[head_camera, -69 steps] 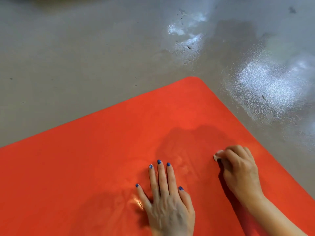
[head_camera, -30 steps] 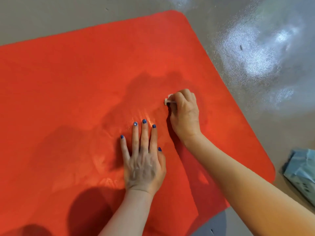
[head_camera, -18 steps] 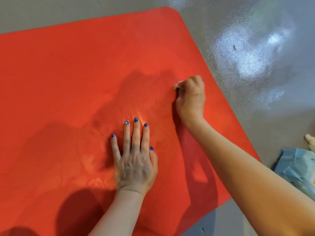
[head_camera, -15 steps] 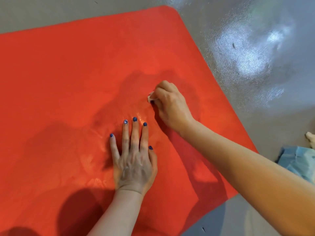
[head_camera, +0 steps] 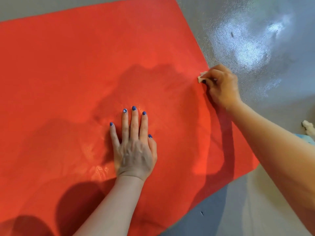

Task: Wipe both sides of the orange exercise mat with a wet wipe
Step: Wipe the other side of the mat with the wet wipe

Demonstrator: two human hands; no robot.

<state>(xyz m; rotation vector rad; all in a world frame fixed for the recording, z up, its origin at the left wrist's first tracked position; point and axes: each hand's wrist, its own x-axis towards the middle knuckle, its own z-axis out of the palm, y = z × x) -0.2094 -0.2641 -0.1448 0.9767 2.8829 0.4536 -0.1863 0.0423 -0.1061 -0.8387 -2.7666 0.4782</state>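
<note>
My left hand (head_camera: 134, 147) flat, fingers straight, pressing orange mat (head_camera: 68, 74). My right hand (head_camera: 219, 86) curled, gripping wet wipe (head_camera: 202, 77) at mat edge.

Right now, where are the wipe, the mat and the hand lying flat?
wipe (head_camera: 202, 77), head view, white bit showing past the fingers.
mat (head_camera: 85, 65), head view, bare orange surface.
left hand (head_camera: 134, 150), head view, back of the hand.

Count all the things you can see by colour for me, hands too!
Orange: 1, the mat
White: 2, the wipe and a scrap
Light blue: 1, a pack, mostly cut off
Hands: 2, left hand and right hand
Total: 6
</note>
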